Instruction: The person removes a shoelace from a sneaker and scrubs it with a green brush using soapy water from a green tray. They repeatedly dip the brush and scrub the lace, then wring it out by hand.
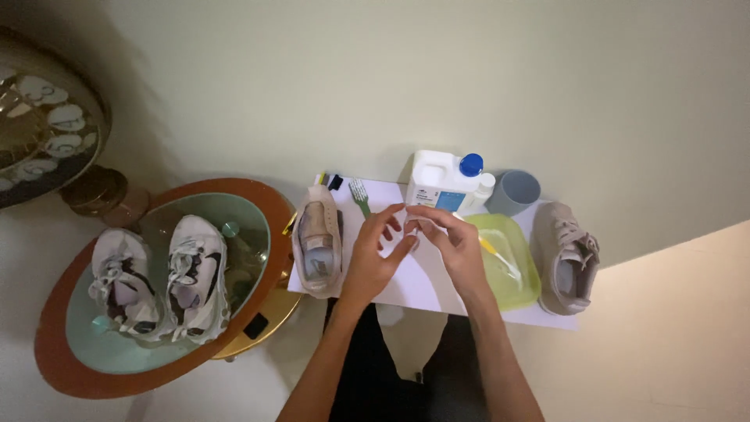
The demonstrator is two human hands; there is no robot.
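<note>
Left hand (375, 250) and right hand (449, 242) meet fingertip to fingertip over the white sheet (414, 285); any pinched item too small to tell, grip state unclear. Beige shoe (317, 241) at 9 o'clock, green basin (531, 270) at 3, white jug (445, 181) at 12.

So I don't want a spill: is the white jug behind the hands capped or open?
Capped. The white jug stands upright on the white sheet, and its blue cap sits on the neck.
</note>
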